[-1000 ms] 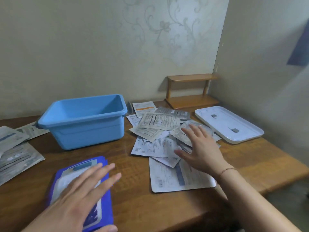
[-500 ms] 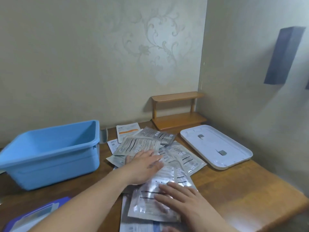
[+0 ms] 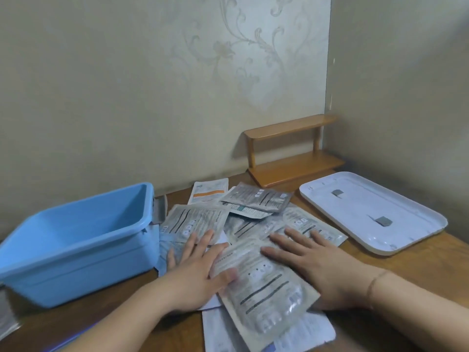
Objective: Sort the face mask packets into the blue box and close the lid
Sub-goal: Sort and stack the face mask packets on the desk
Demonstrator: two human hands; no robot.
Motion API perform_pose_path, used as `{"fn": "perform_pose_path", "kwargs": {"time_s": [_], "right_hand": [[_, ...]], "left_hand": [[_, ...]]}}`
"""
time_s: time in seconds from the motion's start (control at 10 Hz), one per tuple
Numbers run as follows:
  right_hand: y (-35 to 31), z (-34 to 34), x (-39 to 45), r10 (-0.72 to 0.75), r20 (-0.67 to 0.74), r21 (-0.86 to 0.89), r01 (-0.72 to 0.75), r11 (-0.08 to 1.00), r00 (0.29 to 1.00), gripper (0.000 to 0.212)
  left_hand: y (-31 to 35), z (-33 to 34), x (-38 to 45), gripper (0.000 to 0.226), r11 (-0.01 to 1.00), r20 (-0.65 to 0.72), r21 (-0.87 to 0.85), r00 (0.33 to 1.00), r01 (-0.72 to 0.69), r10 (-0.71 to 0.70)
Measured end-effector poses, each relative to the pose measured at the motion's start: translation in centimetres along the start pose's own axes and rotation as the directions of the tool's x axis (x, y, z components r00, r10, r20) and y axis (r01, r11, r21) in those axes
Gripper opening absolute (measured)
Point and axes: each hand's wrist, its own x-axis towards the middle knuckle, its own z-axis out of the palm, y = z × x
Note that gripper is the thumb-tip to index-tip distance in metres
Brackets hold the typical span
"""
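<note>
Both hands (image 3: pixel 195 270) flat on packet (image 3: pixel 264 283), lengthwise toward viewer.

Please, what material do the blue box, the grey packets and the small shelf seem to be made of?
Blue box: apparently moulded plastic, smooth, with a slight sheen. Grey packets: probably foil or metallised film, since they crinkle and glint. Small shelf: seemingly varnished wood, warm brown and glossy.
</note>
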Motion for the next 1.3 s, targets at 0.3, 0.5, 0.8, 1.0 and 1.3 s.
{"fn": "perform_pose_path", "kwargs": {"time_s": [0.3, 0.5, 0.8, 1.0, 1.3], "right_hand": [[2.6, -1.0, 8.2, 0.158, -0.134, 0.036, -0.155, 0.987, 0.978, 0.097], [0.3, 0.7, 4.4, 0.336, -0.304, 0.227, -0.275, 0.934, 0.891, 0.105], [-4.6, 3.0, -6.6, 0.067, -0.21, -0.034, -0.076, 0.997, 0.975, 0.071], [-6.9, 8.1, -10.5, -0.191, -0.506, -0.297, 0.038, 0.954, 0.841, 0.041], [-12.0, 8.2, -11.4, -0.11, -0.893, -0.021, 0.204, 0.979, 0.435, 0.037]], "left_hand": [[2.4, 0.3, -2.4, 0.091, 0.941, 0.058, 0.186, 0.959, -0.283, 0.277], [-0.3, -0.5, 2.5, 0.085, 0.993, -0.044, 0.101, 0.997, -0.063, 0.068], [1.7, 0.5, 4.8, 0.086, 0.998, -0.327, -0.036, 0.944, 0.042, -0.052], [4.0, 0.5, -4.8, 0.073, 0.874, -0.139, 0.17, 0.867, -0.455, 0.479], [3.3, 5.1, -14.3, 0.091, 0.748, 0.189, 0.216, 0.778, -0.628, 0.599]]}}
